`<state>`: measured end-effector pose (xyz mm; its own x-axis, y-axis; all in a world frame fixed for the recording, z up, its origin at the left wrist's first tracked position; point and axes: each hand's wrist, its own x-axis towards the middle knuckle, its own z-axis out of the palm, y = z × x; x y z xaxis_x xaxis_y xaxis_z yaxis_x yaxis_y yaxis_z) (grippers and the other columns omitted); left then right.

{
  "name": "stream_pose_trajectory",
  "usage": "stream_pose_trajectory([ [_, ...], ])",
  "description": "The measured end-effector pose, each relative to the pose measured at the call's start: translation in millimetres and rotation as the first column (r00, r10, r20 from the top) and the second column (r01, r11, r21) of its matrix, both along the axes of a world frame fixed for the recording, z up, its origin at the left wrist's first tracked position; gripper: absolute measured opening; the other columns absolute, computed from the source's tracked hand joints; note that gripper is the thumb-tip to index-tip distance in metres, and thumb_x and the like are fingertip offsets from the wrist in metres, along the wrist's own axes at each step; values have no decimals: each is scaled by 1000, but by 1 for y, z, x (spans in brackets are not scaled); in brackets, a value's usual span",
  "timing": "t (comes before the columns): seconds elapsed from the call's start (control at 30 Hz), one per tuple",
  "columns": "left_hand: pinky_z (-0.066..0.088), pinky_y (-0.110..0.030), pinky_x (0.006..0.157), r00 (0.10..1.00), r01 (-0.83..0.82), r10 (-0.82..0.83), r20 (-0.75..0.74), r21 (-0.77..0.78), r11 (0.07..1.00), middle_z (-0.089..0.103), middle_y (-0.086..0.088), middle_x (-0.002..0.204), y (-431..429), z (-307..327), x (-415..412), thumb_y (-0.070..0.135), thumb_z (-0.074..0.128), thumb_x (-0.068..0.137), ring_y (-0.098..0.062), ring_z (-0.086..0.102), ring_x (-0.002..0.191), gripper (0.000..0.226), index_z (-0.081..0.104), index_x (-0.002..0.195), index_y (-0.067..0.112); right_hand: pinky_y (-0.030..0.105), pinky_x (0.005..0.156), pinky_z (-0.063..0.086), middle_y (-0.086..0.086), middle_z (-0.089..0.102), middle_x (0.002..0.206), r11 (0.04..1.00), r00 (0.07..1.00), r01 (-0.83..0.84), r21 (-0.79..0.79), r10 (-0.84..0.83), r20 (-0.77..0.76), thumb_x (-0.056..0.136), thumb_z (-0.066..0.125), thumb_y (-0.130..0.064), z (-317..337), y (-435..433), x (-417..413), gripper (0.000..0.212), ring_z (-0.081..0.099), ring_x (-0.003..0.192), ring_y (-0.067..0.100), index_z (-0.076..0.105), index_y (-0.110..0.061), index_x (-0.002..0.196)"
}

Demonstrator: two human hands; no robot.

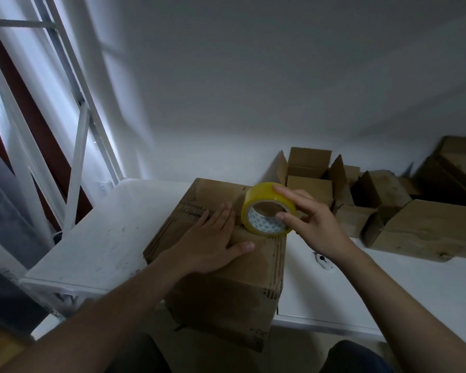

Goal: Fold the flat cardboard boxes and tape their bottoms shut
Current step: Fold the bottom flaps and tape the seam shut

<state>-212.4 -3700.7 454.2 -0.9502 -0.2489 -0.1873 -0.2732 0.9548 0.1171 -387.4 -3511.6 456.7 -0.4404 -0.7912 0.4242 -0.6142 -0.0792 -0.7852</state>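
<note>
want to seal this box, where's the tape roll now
The yellow tape roll stands on edge on the cardboard box, right of centre in the head view, held by the right hand; the left hand lies flat on the box to its left.

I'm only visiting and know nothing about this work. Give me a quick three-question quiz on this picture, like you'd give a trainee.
1. True or false: the right hand holds the yellow tape roll.
2. Where is the left hand? A) on the tape roll B) flat on the big box C) in the air
3. Fill in: the small box by the wall has its flaps ____.
Key: 1 true; 2 B; 3 open.
</note>
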Motion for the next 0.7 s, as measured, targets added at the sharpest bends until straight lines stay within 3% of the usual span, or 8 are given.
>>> stream_pose_trajectory([
  [0.13,-7,-41,126,1000,-3,3,6,-5,1000,-23,-2,165,-1,1,0,84,4,78,-9,-23,151,109,-13,159,13,39,96,51,-2,52,121,999,991,-3,48,9,-135,102,55,-32,9,4,2,43,53,117,15,51,-47,142],
  [0.27,-8,-39,125,1000,-2,2,-8,-20,1000,-24,-2,165,-1,0,2,84,3,78,-9,-23,151,109,-12,159,13,19,90,46,-15,47,116,995,968,49,91,-25,-249,99,51,-41,19,31,-9,42,51,111,6,49,-51,139],
  [0.43,-8,-46,125,999,-40,41,17,-45,998,-24,-6,165,8,2,-6,89,0,71,-15,-23,151,119,-11,159,10,12,80,44,-19,44,105,995,984,26,92,-9,-178,98,50,-39,18,37,-7,43,50,103,4,48,-57,137],
  [0.6,-9,-50,124,1000,26,-26,-12,-28,999,-20,-12,166,44,8,-32,80,15,90,-20,-23,152,104,-11,159,6,23,87,47,-5,46,110,992,982,62,112,-41,-184,99,50,-44,21,37,-8,44,50,105,7,45,-54,141],
  [0.7,-9,-50,124,999,31,-32,-25,-25,999,-20,-12,166,46,5,-40,81,16,89,-20,-22,152,105,-11,159,8,27,78,55,-2,52,117,995,990,53,79,-43,-133,93,55,-45,21,43,-8,48,54,106,8,48,-51,141],
])
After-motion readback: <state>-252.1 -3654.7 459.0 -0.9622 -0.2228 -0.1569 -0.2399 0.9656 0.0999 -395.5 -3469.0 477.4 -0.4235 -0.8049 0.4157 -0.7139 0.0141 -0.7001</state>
